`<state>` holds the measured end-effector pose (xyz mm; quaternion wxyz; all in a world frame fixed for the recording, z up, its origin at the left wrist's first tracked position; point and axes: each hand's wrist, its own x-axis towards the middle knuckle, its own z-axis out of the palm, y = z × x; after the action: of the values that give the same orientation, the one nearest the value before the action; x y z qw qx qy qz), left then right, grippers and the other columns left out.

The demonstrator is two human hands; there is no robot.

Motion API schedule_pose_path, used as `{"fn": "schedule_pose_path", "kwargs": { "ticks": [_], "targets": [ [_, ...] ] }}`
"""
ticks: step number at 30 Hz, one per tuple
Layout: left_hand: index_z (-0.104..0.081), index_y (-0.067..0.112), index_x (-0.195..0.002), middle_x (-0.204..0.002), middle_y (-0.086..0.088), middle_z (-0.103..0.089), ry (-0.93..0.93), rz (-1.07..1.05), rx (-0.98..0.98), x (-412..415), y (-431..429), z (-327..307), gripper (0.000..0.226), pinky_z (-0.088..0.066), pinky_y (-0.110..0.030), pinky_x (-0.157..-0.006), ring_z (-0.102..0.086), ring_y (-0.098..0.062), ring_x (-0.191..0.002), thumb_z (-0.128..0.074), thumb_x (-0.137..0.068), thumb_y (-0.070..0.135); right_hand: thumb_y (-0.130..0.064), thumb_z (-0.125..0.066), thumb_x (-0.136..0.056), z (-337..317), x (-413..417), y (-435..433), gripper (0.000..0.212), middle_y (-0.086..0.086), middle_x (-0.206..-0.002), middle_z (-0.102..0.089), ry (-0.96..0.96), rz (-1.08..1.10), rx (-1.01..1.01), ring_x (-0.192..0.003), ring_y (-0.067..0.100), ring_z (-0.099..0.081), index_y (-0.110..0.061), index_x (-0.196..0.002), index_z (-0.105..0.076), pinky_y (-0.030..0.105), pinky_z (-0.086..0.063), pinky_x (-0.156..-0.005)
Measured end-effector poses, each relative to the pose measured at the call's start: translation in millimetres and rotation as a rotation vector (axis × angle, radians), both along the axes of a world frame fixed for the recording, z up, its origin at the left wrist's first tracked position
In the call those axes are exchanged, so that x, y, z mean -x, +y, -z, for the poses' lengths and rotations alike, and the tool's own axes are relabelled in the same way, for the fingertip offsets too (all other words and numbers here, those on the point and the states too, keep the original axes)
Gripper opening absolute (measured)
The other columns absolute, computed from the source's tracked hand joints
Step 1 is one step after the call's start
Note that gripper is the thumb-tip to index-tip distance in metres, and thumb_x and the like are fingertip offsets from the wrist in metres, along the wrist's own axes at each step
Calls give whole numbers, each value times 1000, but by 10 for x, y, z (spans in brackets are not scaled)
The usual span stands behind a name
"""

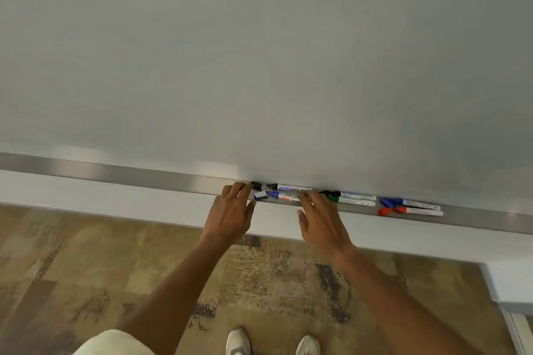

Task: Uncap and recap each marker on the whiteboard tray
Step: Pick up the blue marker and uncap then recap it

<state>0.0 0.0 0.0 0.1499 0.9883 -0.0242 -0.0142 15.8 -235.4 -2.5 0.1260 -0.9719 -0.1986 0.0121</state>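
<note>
A metal whiteboard tray [150, 177] runs across the view. On it lies an uncapped black marker [291, 187], its black cap [256, 185] loose to the left. In front of it is an uncapped blue marker [278, 196] with its blue cap [260, 196] loose beside the tip. My left hand [232, 212] reaches over the tray edge, fingertips touching the black cap, thumb apart. My right hand [321, 220] rests its fingertips on the blue marker's back end, hiding it. Neither hand visibly grips anything.
To the right lie a black marker [356, 196] and a green marker [356, 203], then a blue marker [419, 204] and a red marker [422, 212] with loose blue and red caps. The whiteboard [259, 66] rises behind. Patterned carpet and my shoes are below.
</note>
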Motion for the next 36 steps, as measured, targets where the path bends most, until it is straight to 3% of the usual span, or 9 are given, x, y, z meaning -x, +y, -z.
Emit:
{"fn": "schedule_pose_path", "kwargs": {
  "ticks": [11, 16, 25, 30, 36],
  "targets": [
    [-55, 23, -141, -144, -3, -54, 119, 28, -78, -265, -67, 248, 42, -51, -42, -95, -52, -27, -123, -46, -104, 41, -12, -51, -94, 216, -288, 107, 43, -2, -137, -53, 88, -1, 119, -120, 25, -45, -22, -137, -51, 44, -39, -90],
    [-61, 28, -135, -139, 1, -58, 123, 56, -68, -311, -34, 316, 37, -50, -40, -95, -52, -26, -121, -52, -102, 41, -15, -51, -96, 297, -314, 116, 34, -3, -132, -56, 85, -7, 100, -119, 26, -45, -23, -128, -58, 44, -37, -88],
    [-65, 23, -133, -138, 0, -61, 137, 68, -11, -447, -24, 291, 38, -49, -40, -98, -51, -25, -125, -55, -101, 41, -24, -51, -98, 296, -401, 123, 31, -4, -128, -58, 92, -32, 50, -116, 24, -49, -23, -128, -56, 44, -36, -88],
    [-65, 23, -134, -136, 0, -63, 157, 62, 38, -454, -2, 282, 37, -49, -40, -98, -53, -26, -122, -57, -100, 37, -19, -55, -95, 333, -386, 101, 26, -2, -123, -60, 108, -12, 31, -117, 24, -49, -22, -121, -61, 45, -35, -91],
    [-63, 22, -136, -136, 0, -65, 184, 87, 62, -487, 32, 250, 39, -47, -41, -103, -53, -26, -125, -63, -98, 28, -18, -58, -94, 337, -403, 99, 34, -1, -129, -56, 151, -13, 33, -122, 25, -45, -23, -128, -58, 46, -33, -93]
  ]
}}
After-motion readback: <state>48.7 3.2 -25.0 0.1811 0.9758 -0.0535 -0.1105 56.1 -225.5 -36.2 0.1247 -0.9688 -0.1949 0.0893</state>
